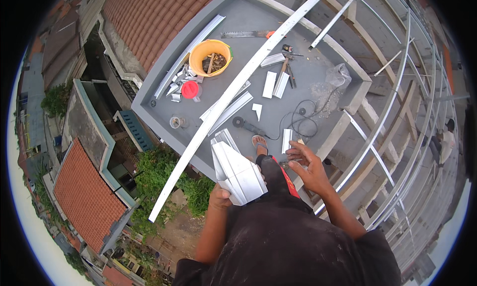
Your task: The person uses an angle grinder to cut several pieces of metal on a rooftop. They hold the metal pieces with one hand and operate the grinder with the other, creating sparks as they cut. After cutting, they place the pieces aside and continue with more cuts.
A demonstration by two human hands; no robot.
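Observation:
My left hand [220, 196] is closed round several cut pieces of silvery metal channel [238, 172], held in front of my body; the far ends of the pieces jut up and away. To the right, my right hand [309, 167] is raised with its fingers apart and slightly bent, and I see nothing held in it. A short metal channel offcut [287, 141] lies on the grey floor just beyond its fingertips. Past the held pieces, an angle grinder [248, 125] with its cable rests on the floor near my sandalled foot [259, 143].
A long metal channel [236, 89] crosses the grey slab [233, 30] diagonally. On the slab are a yellow bucket [226, 69] of scraps, a red-lidded container [190, 90], a handsaw [243, 35] and a hammer [281, 72]. Roof framing [382, 124] stands right; houses lie far below left.

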